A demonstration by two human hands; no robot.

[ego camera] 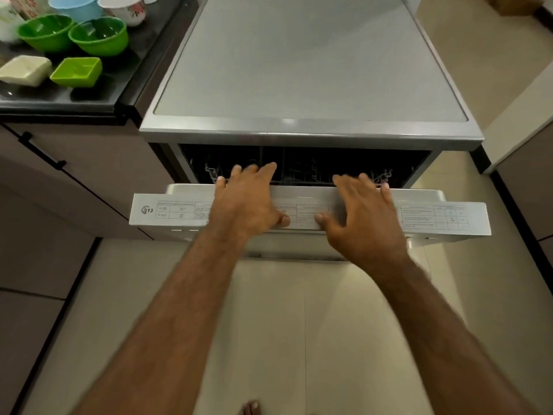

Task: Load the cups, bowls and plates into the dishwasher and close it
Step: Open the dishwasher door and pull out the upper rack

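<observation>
Bowls sit on the glossy dark countertop (pixel 89 95) left of the dishwasher (pixel 308 61). A round green bowl (pixel 46 32) stands beside a second round green bowl (pixel 98 35). Nearer the front edge are a square green bowl (pixel 76 71) and a white square dish (pixel 25 70). Behind them, a pale blue bowl (pixel 74 6) and a floral white cup (pixel 124 9) are cut off by the frame.

The dishwasher door (pixel 173 212) hangs partly open, with a printed label along its top edge. The left hand (pixel 248 202) and right hand (pixel 362 211) lie across that edge, fingers straight and spread, clasping nothing. Both hands are blurred. The wire racks (pixel 299 169) inside are dim.
</observation>
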